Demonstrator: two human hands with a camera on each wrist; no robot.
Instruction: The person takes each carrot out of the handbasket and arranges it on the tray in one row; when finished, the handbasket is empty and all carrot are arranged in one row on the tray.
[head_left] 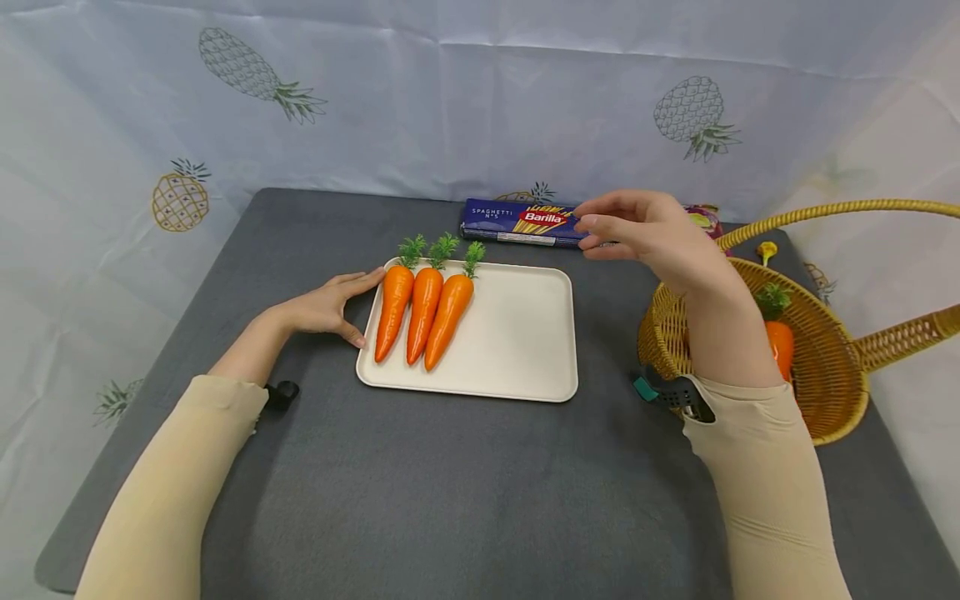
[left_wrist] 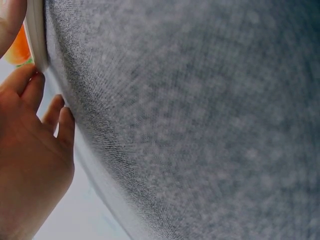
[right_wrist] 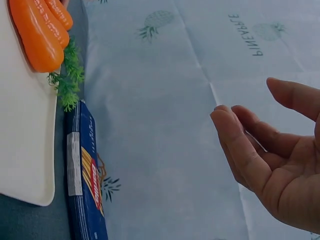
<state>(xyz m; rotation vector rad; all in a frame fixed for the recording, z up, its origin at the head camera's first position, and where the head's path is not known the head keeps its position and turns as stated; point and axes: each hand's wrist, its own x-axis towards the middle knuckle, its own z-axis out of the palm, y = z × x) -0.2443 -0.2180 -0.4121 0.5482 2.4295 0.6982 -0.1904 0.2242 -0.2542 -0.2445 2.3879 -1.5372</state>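
Three orange carrots (head_left: pixel 427 312) with green tops lie side by side on the left part of a cream tray (head_left: pixel 517 333). My left hand (head_left: pixel 326 307) touches the tray's left edge with thumb and fingers spread; in the left wrist view its fingertips meet the rim. My right hand (head_left: pixel 648 237) is raised above the table, right of the tray, its fingers loosely bent and nothing between them. From the head it overlaps the right end of a blue spaghetti box (head_left: pixel 517 223); the right wrist view shows that hand (right_wrist: pixel 270 155) apart from the box (right_wrist: pixel 85 175).
A wicker basket (head_left: pixel 832 367) with a tall handle stands at the right, partly behind my right forearm. Inside it are an orange item (head_left: pixel 781 346) and some greenery (head_left: pixel 772 300). Behind the right hand lies a purple package (head_left: pixel 705 218). A pineapple-print cloth (head_left: pixel 465 108) hangs at the back.
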